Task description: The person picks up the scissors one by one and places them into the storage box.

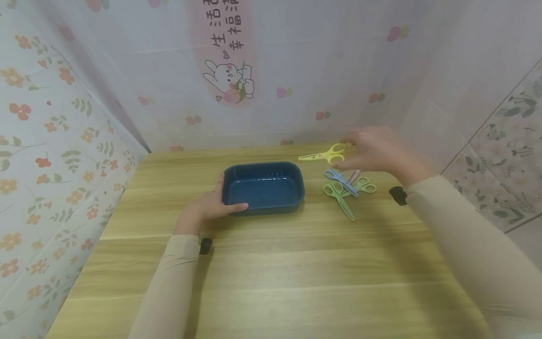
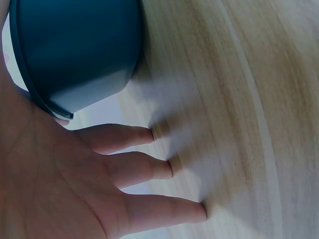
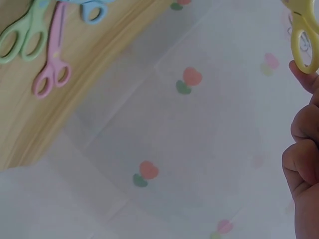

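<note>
My left hand point(image 1: 207, 205) holds the dark blue rectangular box point(image 1: 263, 207) at its left end, thumb along the front rim. In the left wrist view three fingers point(image 2: 137, 167) stretch past the box corner with their tips at the tabletop. My right hand point(image 1: 372, 150) pinches a pair of yellow scissors point(image 1: 325, 154) by the handle loops, blades pointing left toward the box. Below that hand, blue scissors point(image 1: 340, 180), green scissors point(image 1: 345, 207) and pink scissors point(image 3: 56, 59) lie in a loose pile right of the box. Inside, the box shows only its bare bottom.
The wooden table point(image 1: 271, 278) stretches out in front of the box and the scissors. A white curtain with fruit prints point(image 1: 296, 70) hangs right behind the table's back edge. Flowered cloth point(image 1: 55, 155) hangs along the left side.
</note>
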Demonstrator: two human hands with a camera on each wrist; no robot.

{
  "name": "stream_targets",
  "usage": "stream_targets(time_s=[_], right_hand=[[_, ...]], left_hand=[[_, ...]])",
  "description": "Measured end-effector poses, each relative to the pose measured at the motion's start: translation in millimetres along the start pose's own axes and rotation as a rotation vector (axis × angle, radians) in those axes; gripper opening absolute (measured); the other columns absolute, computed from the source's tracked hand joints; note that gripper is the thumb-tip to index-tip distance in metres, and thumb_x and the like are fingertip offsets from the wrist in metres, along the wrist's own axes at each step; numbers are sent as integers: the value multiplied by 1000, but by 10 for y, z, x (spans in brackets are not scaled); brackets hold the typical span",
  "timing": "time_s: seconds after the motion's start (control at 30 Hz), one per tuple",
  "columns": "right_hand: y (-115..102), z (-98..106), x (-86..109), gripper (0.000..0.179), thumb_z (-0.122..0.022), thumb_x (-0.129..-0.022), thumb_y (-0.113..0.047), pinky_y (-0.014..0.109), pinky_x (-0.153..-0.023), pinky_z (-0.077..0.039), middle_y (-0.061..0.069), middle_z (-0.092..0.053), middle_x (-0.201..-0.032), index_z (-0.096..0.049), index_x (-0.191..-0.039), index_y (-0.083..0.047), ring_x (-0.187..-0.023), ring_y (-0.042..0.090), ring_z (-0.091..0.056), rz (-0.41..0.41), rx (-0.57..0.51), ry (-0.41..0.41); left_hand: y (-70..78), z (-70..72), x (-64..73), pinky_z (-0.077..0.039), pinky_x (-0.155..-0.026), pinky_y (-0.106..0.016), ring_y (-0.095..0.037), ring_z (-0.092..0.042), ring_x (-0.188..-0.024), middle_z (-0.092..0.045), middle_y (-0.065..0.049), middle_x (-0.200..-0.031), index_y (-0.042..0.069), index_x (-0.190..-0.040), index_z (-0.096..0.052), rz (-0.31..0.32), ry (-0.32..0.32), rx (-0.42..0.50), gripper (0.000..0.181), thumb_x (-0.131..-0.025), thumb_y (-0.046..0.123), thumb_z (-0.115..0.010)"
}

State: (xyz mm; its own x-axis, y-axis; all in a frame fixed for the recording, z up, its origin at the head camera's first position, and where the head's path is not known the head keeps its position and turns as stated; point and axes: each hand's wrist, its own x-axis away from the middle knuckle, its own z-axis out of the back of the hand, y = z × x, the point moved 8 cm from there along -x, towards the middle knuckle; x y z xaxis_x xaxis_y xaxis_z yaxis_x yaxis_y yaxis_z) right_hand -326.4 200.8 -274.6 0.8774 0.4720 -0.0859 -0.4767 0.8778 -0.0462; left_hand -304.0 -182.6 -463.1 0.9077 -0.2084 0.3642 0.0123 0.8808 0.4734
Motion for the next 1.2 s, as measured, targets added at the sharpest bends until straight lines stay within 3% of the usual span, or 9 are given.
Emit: stream_targets(time_s=[0.13, 0.2, 0.4, 0.5, 0.57, 0.63, 0.77, 1.0, 1.2], right_hand=[[-139, -2, -136, 63, -77, -87, -60, 51, -75, -58, 7, -79, -122, -76, -130, -14, -103, 30, -75, 12, 34, -3], [-235, -15, -224, 59, -76, -87, -60, 48, -70, -56, 5, -79, -107, -77, -125, -14, -93, 26, -73, 34, 42, 2], [-624, -101, -507, 43, -76, -83, -61, 34, -53, -37, -5, -54, -66, -75, -94, -19, -66, 18, -52, 131, 63, 5], [-844, -157, -626, 52, -78, -82, -62, 32, -52, -34, -7, -50, -63, -79, -112, -20, -63, 16, -49, 181, 61, -19], [-984, -213, -697, 56, -79, -81, -63, 32, -53, -34, -7, -50, -64, -79, -115, -18, -64, 16, -49, 209, 81, -32], [-1121, -289, -765, 52, -80, -81, -63, 32, -54, -32, -7, -48, -66, -77, -104, -16, -65, 16, -46, 239, 103, -48], [-1377, -478, -858, 48, -78, -82, -61, 31, -55, -28, -9, -41, -66, -54, -71, -20, -64, 13, -39, 295, 149, -81], [-1746, -707, -956, 41, -76, -83, -54, 30, -58, -29, -10, -39, -64, -53, -69, -23, -62, 11, -36, 393, 153, -108], [-1885, -827, -1024, 44, -78, -84, -58, 28, -55, -32, -10, -45, -67, -55, -71, -23, -63, 10, -40, 402, 153, -145]], left_hand=[[-6, -12, -2, -42, -120, -64, -50, -45, -152, -24, -27, -174, 21, -166, 28, 0, -4, 0, 147, -75, 99, -57], [-9, -15, -2, -43, -120, -64, -50, -45, -151, -24, -27, -175, 20, -167, 28, 1, -4, -1, 148, -75, 99, -57], [-23, -16, -10, -41, -122, -64, -50, -42, -154, -22, -27, -175, 20, -167, 27, 2, 1, 6, 148, -75, 98, -58], [-21, -12, -13, -39, -123, -64, -50, -40, -155, -22, -28, -175, 21, -167, 27, 5, 9, 15, 148, -74, 98, -60], [-15, -11, -13, -38, -124, -64, -50, -38, -156, -22, -28, -175, 21, -167, 27, 8, 13, 19, 149, -74, 98, -60], [-12, -13, -14, -38, -124, -64, -50, -38, -156, -22, -28, -175, 21, -167, 27, 14, 13, 19, 149, -74, 98, -60], [-6, -12, -8, -39, -124, -63, -49, -39, -155, -23, -29, -174, 20, -167, 27, 14, 5, 10, 150, -74, 99, -59], [-2, 7, 8, -40, -123, -62, -50, -41, -154, -23, -31, -173, 18, -166, 28, 6, -1, 3, 147, -77, 96, -60], [2, 3, 5, -41, -122, -61, -50, -44, -152, -26, -33, -172, 17, -167, 27, -3, 0, 14, 148, -78, 95, -61]])
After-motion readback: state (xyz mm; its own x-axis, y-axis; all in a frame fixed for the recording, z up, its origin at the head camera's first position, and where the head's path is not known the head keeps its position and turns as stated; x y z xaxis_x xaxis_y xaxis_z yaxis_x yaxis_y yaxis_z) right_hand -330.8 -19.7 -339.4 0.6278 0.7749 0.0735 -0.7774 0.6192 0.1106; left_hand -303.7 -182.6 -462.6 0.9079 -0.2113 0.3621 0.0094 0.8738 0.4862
